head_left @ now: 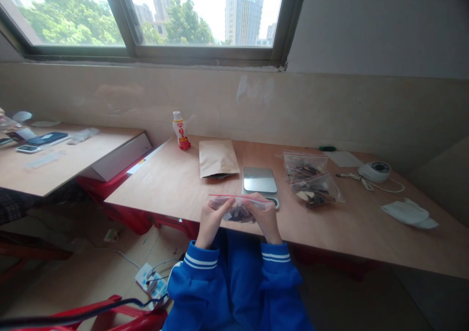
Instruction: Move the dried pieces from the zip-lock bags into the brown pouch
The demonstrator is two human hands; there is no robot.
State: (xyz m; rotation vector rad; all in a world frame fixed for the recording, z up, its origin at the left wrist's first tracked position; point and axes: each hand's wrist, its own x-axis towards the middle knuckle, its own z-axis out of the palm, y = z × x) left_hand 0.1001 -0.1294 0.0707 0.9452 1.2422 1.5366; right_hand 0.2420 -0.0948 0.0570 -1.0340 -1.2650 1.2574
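Zip bag [238, 209] with a red seal strip is pinched between the hands, just in front of the kitchen scale [260, 180], with a small amount of dark pieces slumped in its lower part. The left hand [213, 219] and right hand [266, 217] are close together, not spread, their fingers and thumbs gripping the plastic from either side. Blue sleeves [198, 267] run back from them toward the camera.

Whether the red seal is pressed shut is hard to tell from this angle. Just right of the scale, a second bag [305, 167] and a third bag [315, 190] lie overlapping on the wooden surface [164, 194], each holding a fuller mix of brown, dark and pale pieces. So far, those two appear well filled, while the hand-held bag seems to hold much less and is off the scale.

Just left of the scale, a kraft paper envelope [219, 158] lies flat with something dark showing at its lower edge; it looks thinly filled at most. Farther left of the scale stands a plastic bottle [181, 130] with a red cap. Well right of the scale lie a folded white cloth [408, 212] and a round white device [374, 171] with a cable.
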